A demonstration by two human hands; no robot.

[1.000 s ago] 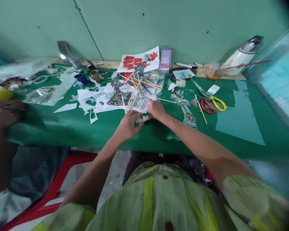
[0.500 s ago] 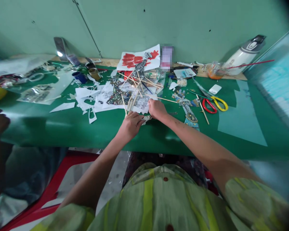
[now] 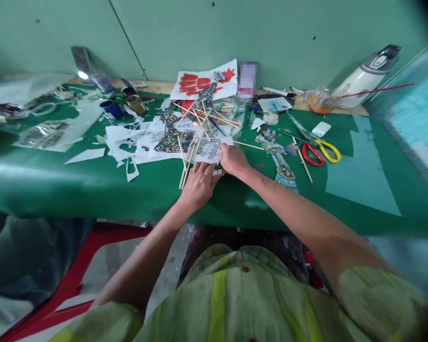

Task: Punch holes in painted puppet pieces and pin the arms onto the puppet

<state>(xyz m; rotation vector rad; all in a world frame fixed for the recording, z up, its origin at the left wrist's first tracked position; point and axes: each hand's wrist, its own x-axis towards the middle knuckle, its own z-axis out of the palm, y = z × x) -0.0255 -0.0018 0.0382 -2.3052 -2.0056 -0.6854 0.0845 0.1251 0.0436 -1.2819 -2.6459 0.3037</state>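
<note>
My left hand [image 3: 199, 184] is low over the green tabletop, a ring on one finger. Between its thumb and forefinger sits a small white piece [image 3: 218, 172], mostly covered by the fingers. Close on its right, my right hand [image 3: 232, 159] is closed in a pinch at the edge of the printed paper [image 3: 209, 151]; what its fingers hold is hidden. Several thin wooden sticks [image 3: 186, 166] lie just beyond and left of my left hand, crossing over the papers and a dark patterned cut-out [image 3: 173, 141].
Scissors [image 3: 321, 151] with red and yellow handles lie right, beside a blue decorated figure [image 3: 283, 168]. Paper scraps [image 3: 124, 142] and paint jars [image 3: 112, 109] are left. At the back are a red-painted sheet [image 3: 196, 83], a phone [image 3: 81, 64] with its light on, and a white bottle-shaped device [image 3: 365, 78].
My left hand has shifted slightly right and its fingers lie flatter, uncovering the near ends of the sticks. My right hand stays almost in place. Another person's hand at far left has left the view.
</note>
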